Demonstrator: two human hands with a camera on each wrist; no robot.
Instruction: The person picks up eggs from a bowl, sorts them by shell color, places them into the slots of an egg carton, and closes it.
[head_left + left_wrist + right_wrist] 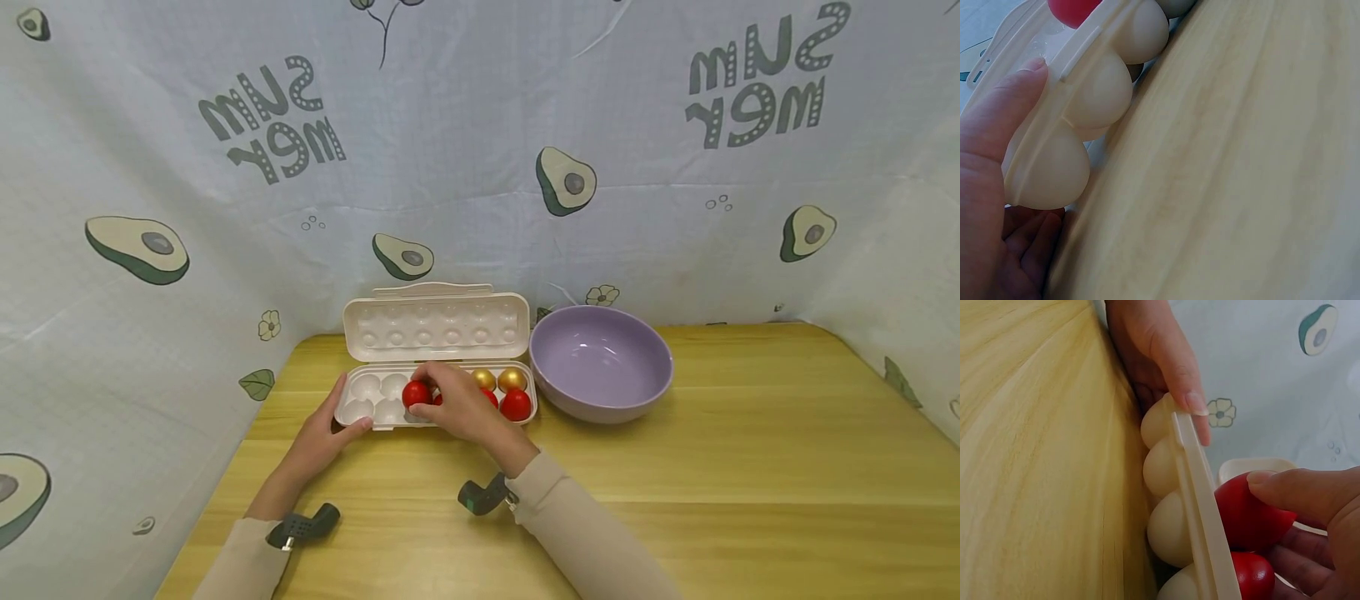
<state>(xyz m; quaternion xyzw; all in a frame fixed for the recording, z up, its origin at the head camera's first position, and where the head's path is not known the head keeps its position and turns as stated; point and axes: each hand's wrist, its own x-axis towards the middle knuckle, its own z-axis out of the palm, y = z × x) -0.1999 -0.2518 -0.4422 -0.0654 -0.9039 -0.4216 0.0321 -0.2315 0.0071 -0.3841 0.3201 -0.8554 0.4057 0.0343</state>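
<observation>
A cream plastic egg box [358, 408] lies on the table with its lid [437, 333] folded back. My left hand [317, 446] grips the box's left end, thumb over the front rim and the other fingers round the side. Between thumb and fingers, my right hand [467, 407] pinches a red egg [1250, 509] over the middle of the front row. Beside it sits another red egg [1254, 575], partly hidden by the hand. At the right end are red eggs [515, 406] in front and gold eggs [513, 380] behind. The leftmost cups are bare.
A purple bowl [603, 407] stands just right of the egg box on the wooden table [735, 467]. Behind the table hangs a white cloth [465, 125] printed with avocados. A dark wrist camera mount [303, 527] is on the left wrist, another [483, 496] on the right.
</observation>
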